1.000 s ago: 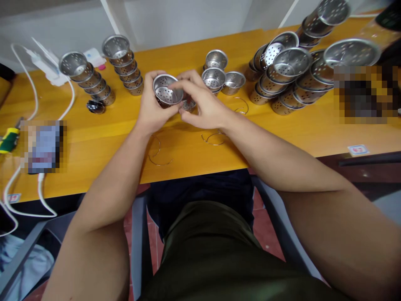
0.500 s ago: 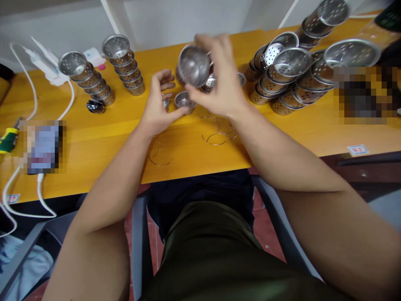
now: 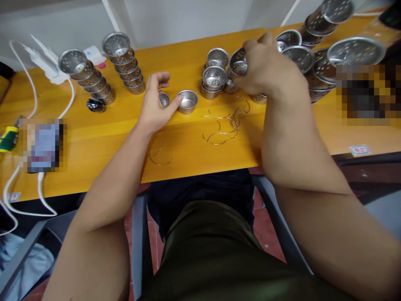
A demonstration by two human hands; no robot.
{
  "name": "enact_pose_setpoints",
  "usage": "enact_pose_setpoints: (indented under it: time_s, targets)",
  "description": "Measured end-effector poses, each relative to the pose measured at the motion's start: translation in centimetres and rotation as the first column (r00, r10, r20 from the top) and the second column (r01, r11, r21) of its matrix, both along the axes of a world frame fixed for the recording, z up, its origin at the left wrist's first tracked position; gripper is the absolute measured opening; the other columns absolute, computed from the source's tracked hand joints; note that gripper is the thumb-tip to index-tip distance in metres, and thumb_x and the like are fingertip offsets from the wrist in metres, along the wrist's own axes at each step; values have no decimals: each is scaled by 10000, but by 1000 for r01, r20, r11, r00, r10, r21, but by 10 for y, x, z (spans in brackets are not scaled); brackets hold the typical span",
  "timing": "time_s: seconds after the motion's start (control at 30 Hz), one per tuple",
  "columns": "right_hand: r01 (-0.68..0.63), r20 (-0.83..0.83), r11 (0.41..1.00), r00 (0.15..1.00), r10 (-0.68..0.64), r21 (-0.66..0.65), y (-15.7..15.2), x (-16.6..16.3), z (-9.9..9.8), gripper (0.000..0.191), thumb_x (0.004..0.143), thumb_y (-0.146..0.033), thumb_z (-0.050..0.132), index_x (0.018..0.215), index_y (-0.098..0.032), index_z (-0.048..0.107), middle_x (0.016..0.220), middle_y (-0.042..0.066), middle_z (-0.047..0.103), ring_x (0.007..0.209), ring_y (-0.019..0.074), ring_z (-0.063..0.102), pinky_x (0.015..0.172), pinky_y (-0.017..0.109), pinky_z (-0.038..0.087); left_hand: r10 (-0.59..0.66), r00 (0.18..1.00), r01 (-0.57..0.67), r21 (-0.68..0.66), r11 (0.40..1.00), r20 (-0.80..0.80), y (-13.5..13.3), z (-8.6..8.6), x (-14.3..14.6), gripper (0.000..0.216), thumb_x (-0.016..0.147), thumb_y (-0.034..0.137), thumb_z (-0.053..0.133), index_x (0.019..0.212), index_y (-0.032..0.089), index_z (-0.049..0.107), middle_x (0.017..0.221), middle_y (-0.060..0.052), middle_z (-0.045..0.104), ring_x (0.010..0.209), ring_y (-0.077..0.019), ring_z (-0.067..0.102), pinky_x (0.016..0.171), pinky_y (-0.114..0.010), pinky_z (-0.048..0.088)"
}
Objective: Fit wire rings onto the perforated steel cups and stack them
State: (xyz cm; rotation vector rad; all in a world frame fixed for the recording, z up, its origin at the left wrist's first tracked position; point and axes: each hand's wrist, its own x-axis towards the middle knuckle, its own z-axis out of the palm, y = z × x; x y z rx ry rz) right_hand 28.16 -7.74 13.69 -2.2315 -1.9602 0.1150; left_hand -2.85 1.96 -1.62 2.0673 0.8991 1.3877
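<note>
My right hand (image 3: 266, 65) is closed on a perforated metal cup (image 3: 237, 62), tipped with its mouth toward me; most of the fingers are hidden behind the hand. Just left of it stand short stacked perforated cups (image 3: 214, 77). My left hand (image 3: 156, 102) rests over the table with thumb and fingers apart, holding nothing. Its thumb tip is at the rim of a shallow metal cup (image 3: 189, 102); I cannot tell whether they touch. A small round metal piece (image 3: 163, 100) shows between thumb and fingers.
Several thin curved wires (image 3: 224, 125) lie mid-table, and more wire (image 3: 160, 161) lies near the front edge. Leaning cup stacks stand at left (image 3: 94, 79) and right (image 3: 322, 71). A phone (image 3: 45, 146) with white cables and a screwdriver (image 3: 9, 138) lie on the left.
My right hand has moved to the right with the metal cup, from in front of my left hand to beside the right-hand stacks. My left hand has barely moved.
</note>
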Motion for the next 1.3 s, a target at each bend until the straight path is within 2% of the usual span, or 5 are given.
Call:
enact_pose_setpoints:
  time_s: [0.4,0.57,0.73,0.87,1.3]
  targets:
    - [-55,-211,993,974,78,109,65,55,-64,571,756,-296,1085,988,-336,565,1355,156,684,1332,463,658,1354,860,541,-27,999,29,90,996,-21,9,-10,-3,949,846,994,982,1520,427,629,1601,-81,745,1379,-400,747,1284,-745,615]
    - [-182,-285,958,927,242,223,102,95,-103,864,576,-765,1167,814,-368,437,893,24,333,966,335,507,1275,851,602,-52,997,56,56,997,-64,17,-19,-8,946,903,1022,925,1533,399,594,1623,-64,732,1396,-351,721,1276,-726,590]
    - [-210,-185,954,950,252,216,79,72,-86,611,857,-750,1036,829,-352,573,843,74,524,1003,361,617,1241,773,674,-21,993,21,-5,1000,-120,3,-1,-9,1028,792,924,1073,1511,332,637,1644,-122,729,1502,-422,699,1380,-724,534]
    - [-207,-149,865,941,304,457,31,24,-42,350,1110,-213,743,1458,-254,744,1710,209,655,1652,352,623,1497,570,492,27,937,-54,-66,996,-348,-18,20,-10,1142,751,878,1075,1651,331,635,1797,-116,664,1727,-500,547,1540,-745,373]
    - [-649,-133,761,753,644,8,19,-40,-55,240,1122,-298,752,1290,-195,890,1115,122,889,1019,324,792,945,430,544,208,877,-339,-253,906,-433,-7,30,-35,1462,460,705,1192,1680,213,552,1745,-210,672,1622,-513,625,1416,-749,458]
